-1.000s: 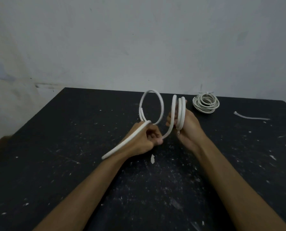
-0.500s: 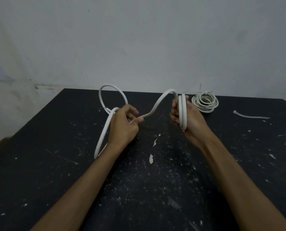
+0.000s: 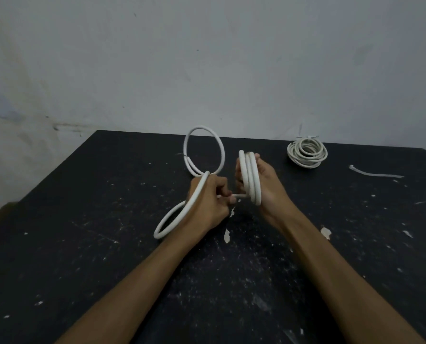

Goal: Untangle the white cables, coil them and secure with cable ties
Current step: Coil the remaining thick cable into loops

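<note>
Above a paint-flecked black table [image 3: 87, 244], a person winds a white cable [image 3: 204, 150] into a coil. The right hand [image 3: 269, 187] holds three stacked turns [image 3: 250, 180] upright, fingers curled through them, while the left hand [image 3: 207, 202] pinches the cable just beside the stack, feeding the free length. That free length springs into one loop beyond the left hand and another [image 3: 172, 219] hanging past the wrist. A finished, tied coil [image 3: 307, 152] lies at the table's far edge, with a loose cable tie [image 3: 375, 173] well to its right. The cable looks stiff and springy: should the right hand's grip loosen, the stacked turns would likely spring open, and the two free loops could cross and knot if pulled in without being straightened.
</note>
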